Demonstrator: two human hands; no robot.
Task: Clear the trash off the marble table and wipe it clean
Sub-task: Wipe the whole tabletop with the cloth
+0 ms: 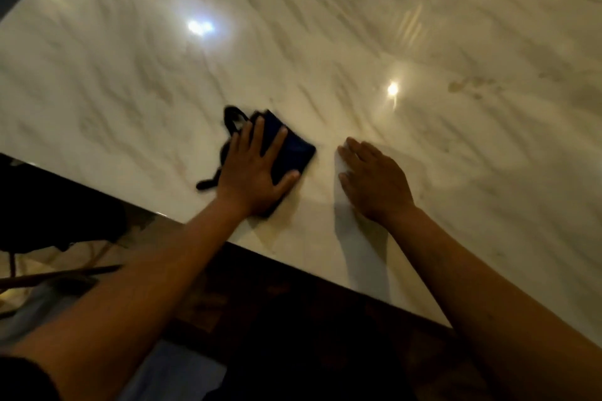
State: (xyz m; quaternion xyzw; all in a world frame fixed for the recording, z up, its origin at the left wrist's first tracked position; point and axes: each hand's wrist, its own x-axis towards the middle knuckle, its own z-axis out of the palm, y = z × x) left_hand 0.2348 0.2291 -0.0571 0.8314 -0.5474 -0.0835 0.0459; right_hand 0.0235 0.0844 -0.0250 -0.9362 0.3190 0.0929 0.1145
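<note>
Marble counter [325, 26]: pale, glossy, with grey veining; two bright light reflections on the surface. A faint brownish smear [469, 85] shows on the right part of the top, well apart from both hands. The picture is dim and blurred.

Left hand [252, 169]: palm down, flat on a dark blue cloth [293, 146]. Fingers spread wide and pressed on top of the fabric, not curled around it. The cloth lies folded on the counter near its front edge; a dark strap or loop [233, 117] sticks out from under the hand on the far left side, and another dark end shows at the near left.

Right hand [374, 179]: palm down on the bare counter, just beside the cloth but not touching it. Fingers extended and close together, holding nothing.

Containers: none can be made out in this view, and no loose trash is visible on the counter.

Below the counter edge: dark floor and indistinct shapes, too dim to identify.
</note>
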